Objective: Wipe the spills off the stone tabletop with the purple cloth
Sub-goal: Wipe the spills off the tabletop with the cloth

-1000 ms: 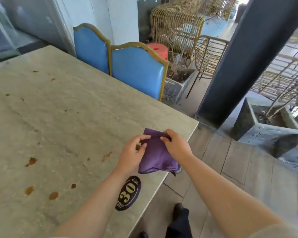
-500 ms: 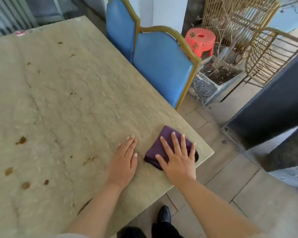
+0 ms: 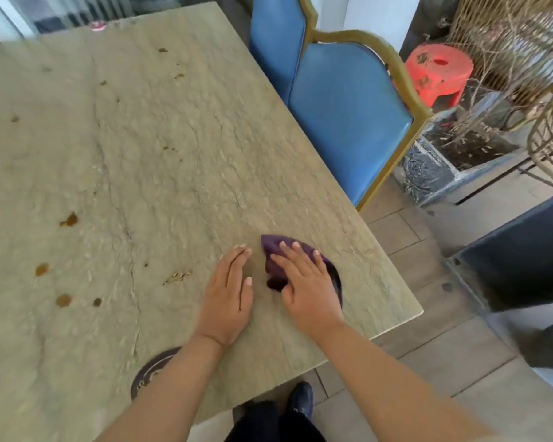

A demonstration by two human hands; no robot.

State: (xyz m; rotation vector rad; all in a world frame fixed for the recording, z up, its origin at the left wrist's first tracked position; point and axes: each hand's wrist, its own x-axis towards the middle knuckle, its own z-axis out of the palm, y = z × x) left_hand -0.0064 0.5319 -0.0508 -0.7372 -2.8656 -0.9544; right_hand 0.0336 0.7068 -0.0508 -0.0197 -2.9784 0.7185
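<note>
While flat, purple cloth under right hand.

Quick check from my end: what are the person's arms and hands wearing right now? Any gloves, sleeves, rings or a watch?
Both are bare. The left hand and right hand have no gloves, and no rings show on the fingers. Neither wrist carries a watch or band. Both forearms are uncovered down to the bottom of the picture, so no sleeve edge is in view. The fingernails look short and unpainted.

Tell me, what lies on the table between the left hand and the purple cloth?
Nothing: in the head view only a narrow strip of bare stone tabletop separates the left hand from the purple cloth under the right hand.
</note>
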